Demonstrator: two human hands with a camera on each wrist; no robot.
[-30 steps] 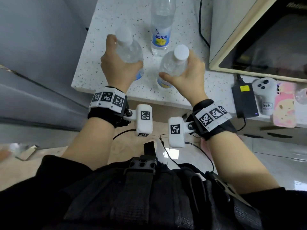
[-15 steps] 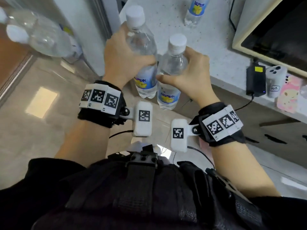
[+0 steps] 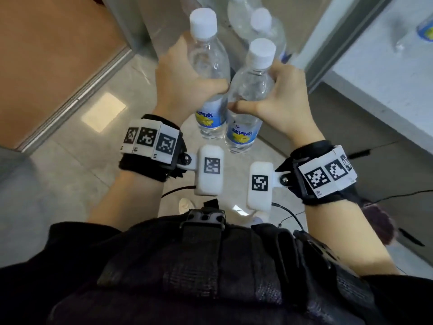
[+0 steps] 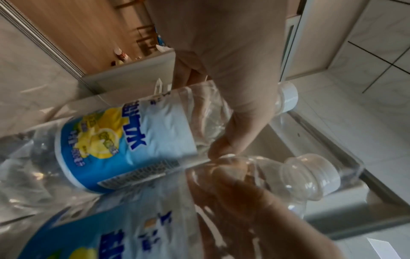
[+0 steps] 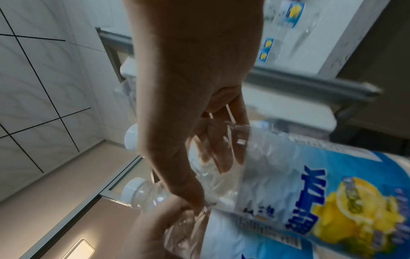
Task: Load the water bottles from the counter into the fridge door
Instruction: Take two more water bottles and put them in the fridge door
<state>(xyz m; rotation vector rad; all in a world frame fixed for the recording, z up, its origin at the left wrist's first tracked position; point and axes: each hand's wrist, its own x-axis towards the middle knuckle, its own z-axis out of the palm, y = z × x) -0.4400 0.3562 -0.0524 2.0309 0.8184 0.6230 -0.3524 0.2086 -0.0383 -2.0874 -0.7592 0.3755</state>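
My left hand point(image 3: 187, 83) grips a clear water bottle point(image 3: 208, 66) with a white cap and a blue-and-yellow label, held upright over the floor. My right hand point(image 3: 278, 95) grips a second, matching water bottle point(image 3: 248, 97) right beside it; the two bottles nearly touch. In the left wrist view the left bottle point(image 4: 124, 140) lies across the frame under my fingers point(image 4: 239, 126). In the right wrist view the right bottle point(image 5: 299, 184) fills the lower right. More bottles point(image 3: 260, 26) stand ahead in the fridge door. One bottle point(image 3: 425, 29) is on the counter point(image 3: 386, 66) at right.
The white speckled counter edge runs down the right side, with dark cabinet fronts point(image 3: 351, 127) below. A grey fridge door frame point(image 3: 339, 43) stands between the counter and the bottles ahead. Tiled floor point(image 3: 70, 179) lies below, wood flooring point(image 3: 46, 55) at upper left.
Both hands lifted their bottles off the counter and swung left with my body; the counter has slid to the right edge and the fridge door bottles now sit straight ahead.
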